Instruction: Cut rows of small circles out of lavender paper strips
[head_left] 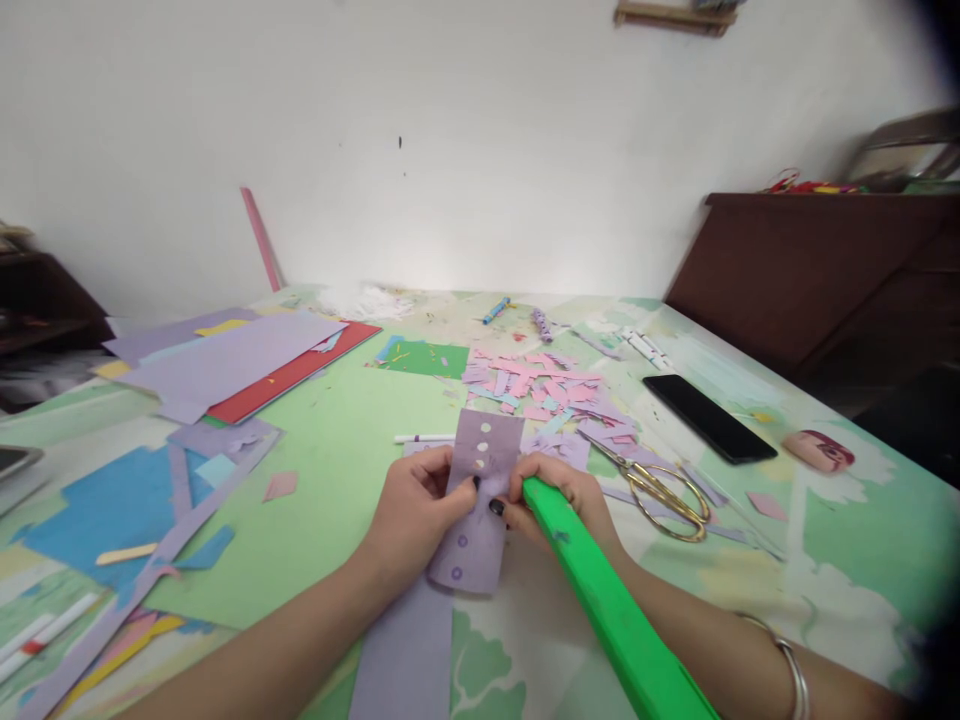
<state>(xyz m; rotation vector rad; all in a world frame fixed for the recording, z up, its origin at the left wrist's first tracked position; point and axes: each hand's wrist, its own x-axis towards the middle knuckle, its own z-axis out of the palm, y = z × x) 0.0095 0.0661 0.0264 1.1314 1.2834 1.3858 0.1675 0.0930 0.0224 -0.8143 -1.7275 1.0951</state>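
A purple paper strip point(491, 520) with a row of holes and small drawn rings is held up over the table's middle. My left hand point(420, 505) pinches its left side, thumb on the front. At its right edge, my right hand point(559, 490) is closed, with thumb and fingertips against the paper. A long bright green bar-like thing point(600, 600) runs from the right fingers down to the bottom edge; whether the hand grips it I cannot tell. Under the hands lies a longer purple paper strip point(405, 660).
Gold-handled scissors point(664, 490), a black phone point(709, 418) and a pink rounded case point(817, 450) lie at the right. Pink and purple paper scraps point(536, 385) are heaped beyond the hands. Purple sheets point(232, 355), a red folder point(300, 375) and blue paper point(112, 510) lie left.
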